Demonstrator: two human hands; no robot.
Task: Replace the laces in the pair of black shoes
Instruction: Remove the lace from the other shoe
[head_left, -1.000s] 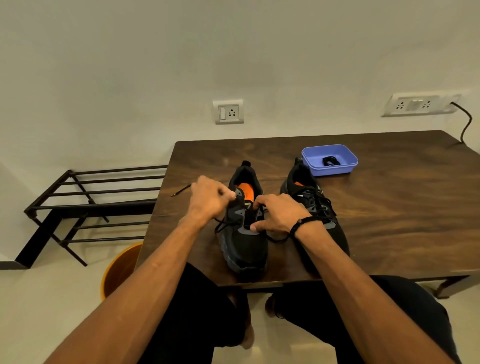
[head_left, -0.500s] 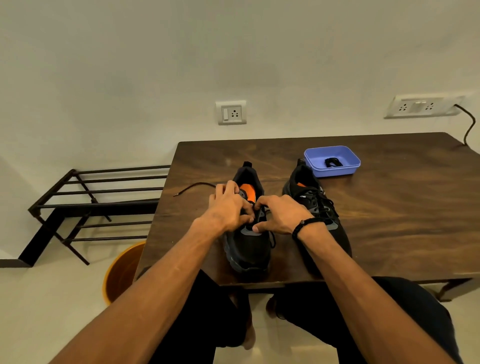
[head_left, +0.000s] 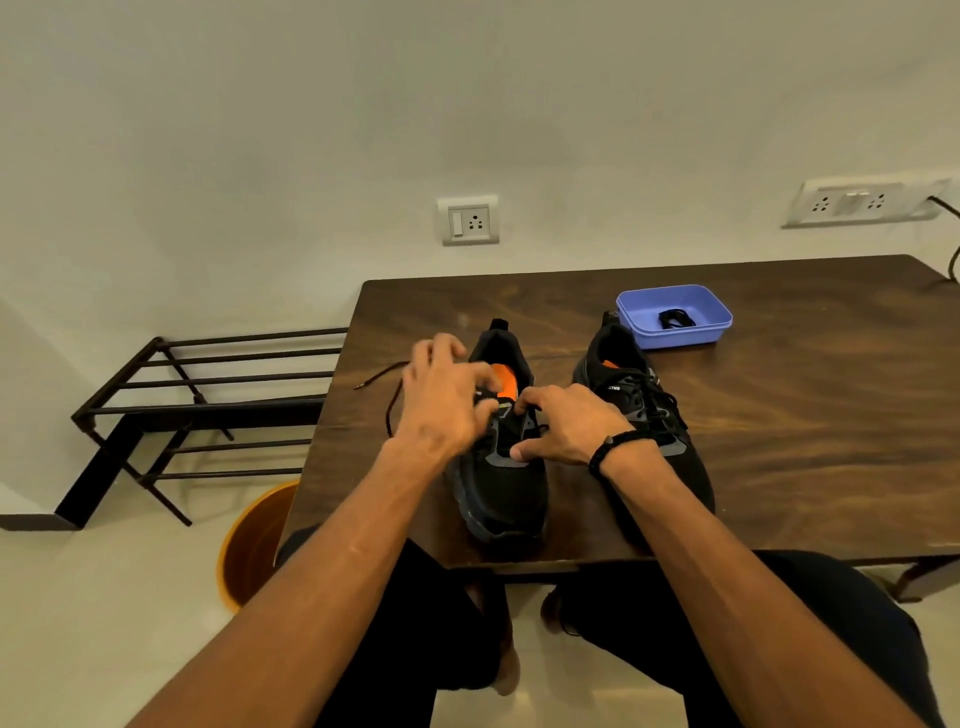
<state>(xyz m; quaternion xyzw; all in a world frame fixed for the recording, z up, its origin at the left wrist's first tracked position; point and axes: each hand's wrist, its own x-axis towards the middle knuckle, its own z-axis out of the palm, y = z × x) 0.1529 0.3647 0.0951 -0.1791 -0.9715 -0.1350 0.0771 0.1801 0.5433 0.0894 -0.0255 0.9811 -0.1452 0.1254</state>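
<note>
Only one piece of lettering shows: small white capitals on the collar side of the right-hand black shoe (head_left: 636, 410), which seem to end in "LYMB", the first characters being too small to make out. A tiny white mark on the tongue of the left-hand black shoe (head_left: 506, 467) is blurred beyond reading.

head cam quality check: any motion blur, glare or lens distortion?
Head view: the left hand is motion-smeared at the fingers; the right hand is sharper. Soft sheen on the table, no harsh glare. Wide-angle bowing bends the table's edges. The lace in the blue tray is too small to resolve.
</note>
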